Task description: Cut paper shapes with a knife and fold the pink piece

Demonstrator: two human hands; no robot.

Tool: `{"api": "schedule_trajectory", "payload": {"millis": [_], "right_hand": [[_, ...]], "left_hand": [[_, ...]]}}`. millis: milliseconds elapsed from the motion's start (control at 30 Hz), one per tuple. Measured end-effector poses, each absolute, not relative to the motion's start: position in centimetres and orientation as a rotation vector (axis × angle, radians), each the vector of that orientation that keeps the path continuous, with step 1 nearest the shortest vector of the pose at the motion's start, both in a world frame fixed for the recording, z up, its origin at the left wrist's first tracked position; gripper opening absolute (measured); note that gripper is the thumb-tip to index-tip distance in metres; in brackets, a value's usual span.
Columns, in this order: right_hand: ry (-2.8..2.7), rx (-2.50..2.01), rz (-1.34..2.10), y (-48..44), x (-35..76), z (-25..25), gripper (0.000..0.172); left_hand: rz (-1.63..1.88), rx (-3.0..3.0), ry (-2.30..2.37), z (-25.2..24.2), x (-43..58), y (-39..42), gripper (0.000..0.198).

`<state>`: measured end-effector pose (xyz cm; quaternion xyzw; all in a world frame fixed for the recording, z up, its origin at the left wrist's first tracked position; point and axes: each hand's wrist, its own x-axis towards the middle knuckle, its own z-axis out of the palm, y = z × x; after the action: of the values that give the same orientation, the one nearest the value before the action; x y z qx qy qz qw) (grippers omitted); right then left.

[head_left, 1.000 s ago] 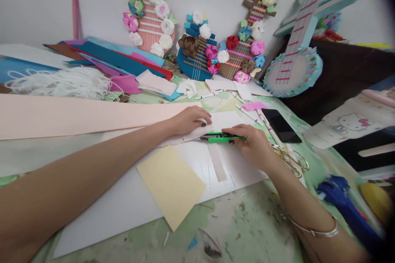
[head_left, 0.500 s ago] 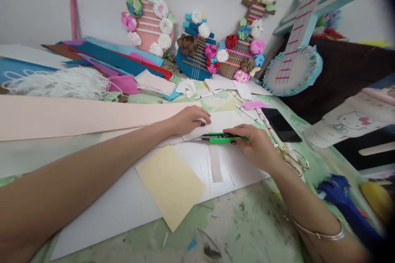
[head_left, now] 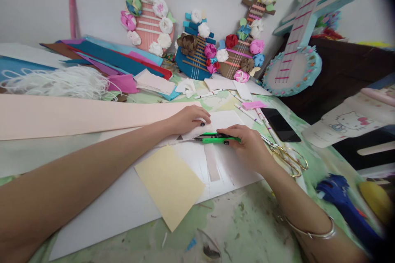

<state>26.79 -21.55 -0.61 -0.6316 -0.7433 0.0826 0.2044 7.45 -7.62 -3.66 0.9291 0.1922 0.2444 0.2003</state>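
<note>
My right hand grips a green utility knife, its blade end pointing left toward my other hand. The knife lies low along the edge of a white board piece. My left hand rests on that piece with fingers laid down and slightly bent, holding nothing. Exactly where the blade tip meets the board is too small to make out. Beneath both is a larger white board with pencil lines and a narrow cut-out slot. A pale yellow square of paper lies across it.
Gold-handled scissors, a phone and a blue glue gun lie at the right, near a white cup. White cord and a long pale pink sheet are at the left. Decorated paper instruments stand behind.
My right hand has slid a short way left with the utility knife, uncovering more of the scissors. My left hand has stayed in place on the board.
</note>
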Motion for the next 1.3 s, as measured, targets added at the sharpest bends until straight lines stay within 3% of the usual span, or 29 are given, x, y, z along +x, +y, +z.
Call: {"api": "schedule_trajectory", "payload": {"millis": [1300], "right_hand": [[-2.046, -1.803, 0.230, -22.5, 27.6, -0.3, 0.046]], "left_hand": [[0.697, 2.571, 0.541, -3.6, 7.4, -7.8, 0.030]]}}
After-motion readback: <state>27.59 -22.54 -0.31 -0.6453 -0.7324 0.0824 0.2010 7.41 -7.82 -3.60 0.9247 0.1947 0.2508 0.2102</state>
